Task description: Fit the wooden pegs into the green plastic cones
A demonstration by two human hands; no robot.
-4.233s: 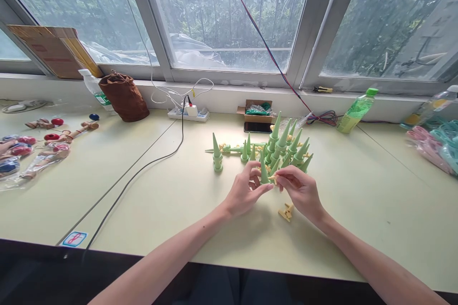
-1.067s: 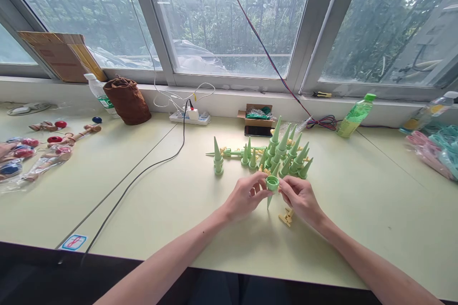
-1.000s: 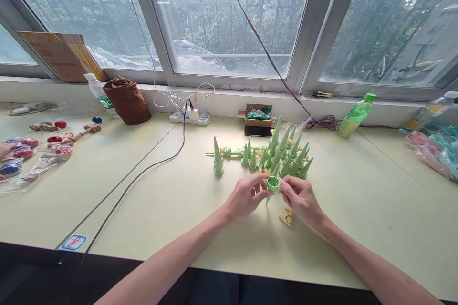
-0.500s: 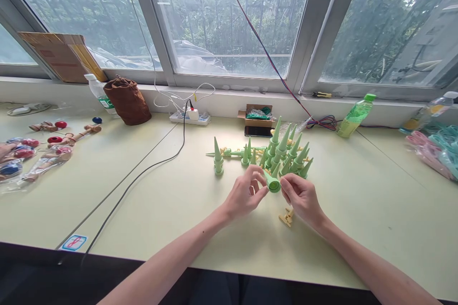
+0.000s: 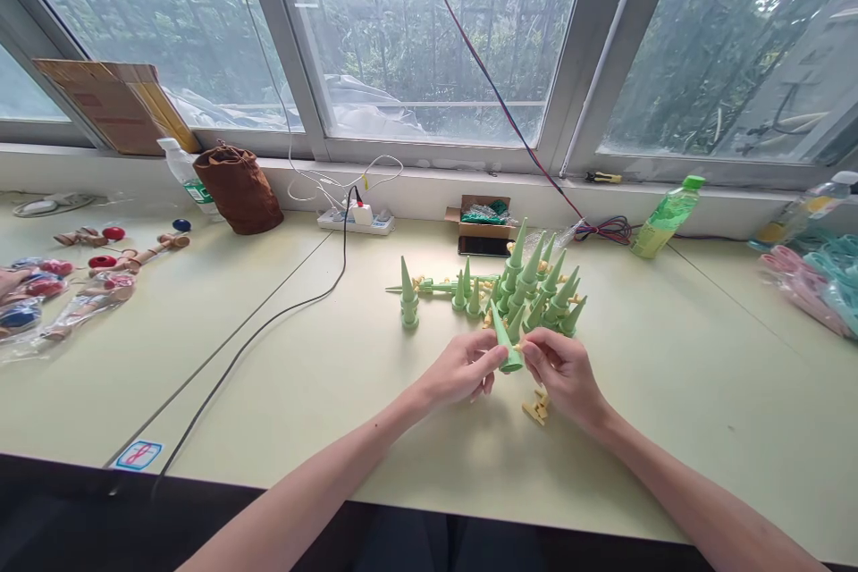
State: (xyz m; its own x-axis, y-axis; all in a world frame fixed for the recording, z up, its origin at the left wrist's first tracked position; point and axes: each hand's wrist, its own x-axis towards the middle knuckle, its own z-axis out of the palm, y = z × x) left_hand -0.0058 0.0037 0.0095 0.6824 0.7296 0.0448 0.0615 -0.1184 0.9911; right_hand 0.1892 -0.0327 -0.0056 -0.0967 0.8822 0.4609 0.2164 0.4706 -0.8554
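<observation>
My left hand [image 5: 462, 366] grips a light green plastic cone [image 5: 504, 341] near its wide base, the tip pointing up and slightly left. Against the cone's right side, my right hand [image 5: 563, 375] pinches a small yellow piece [image 5: 518, 346], mostly covered by the fingers. Just below that hand, a little pile of yellow plastic pieces [image 5: 537, 411] lies on the table. Behind both hands stands a cluster of green spiked parts [image 5: 529, 279] with yellow bits among them. A single green spiked piece [image 5: 408, 302] stands upright to the left, near others lying flat.
A phone [image 5: 485, 246] and a small open carton [image 5: 496, 204] sit behind the cluster. Black cable [image 5: 295, 304] crosses the table on the left. Wooden toys with red and blue balls [image 5: 100, 273] lie far left, beside another person's hand [image 5: 8, 283]. A green-capped bottle [image 5: 667, 219] stands back right.
The cone has turned from showing its hollow base toward me to standing more upright. My left fingers have shifted to its base, and a yellow piece now shows at my right fingertips.
</observation>
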